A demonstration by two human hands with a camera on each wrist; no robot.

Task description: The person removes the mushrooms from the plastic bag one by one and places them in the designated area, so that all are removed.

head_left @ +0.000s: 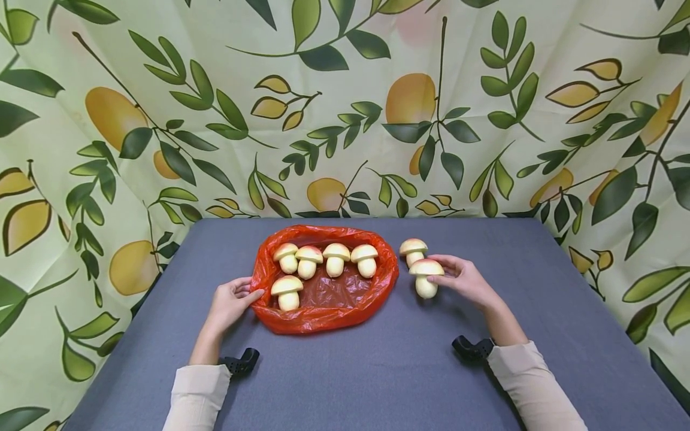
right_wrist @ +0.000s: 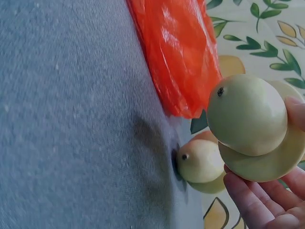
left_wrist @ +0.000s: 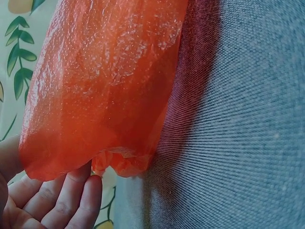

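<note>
A red plastic bag lies open on the table, its rim rolled into an oval. Inside it sit several mushrooms with cream stems and yellow caps blushed red, most along the far side. My left hand pinches the bag's left rim between thumb and fingers. To the right of the bag, my right hand grips one mushroom by its cap, raised above the table, stem down. Just behind it another mushroom rests on the table; the right wrist view shows its stem end as well.
A dark grey-blue cloth covers the table. Behind and at both sides hangs a pale curtain printed with leaves and yellow fruit. Black wrist camera mounts stick out inward from both wrists.
</note>
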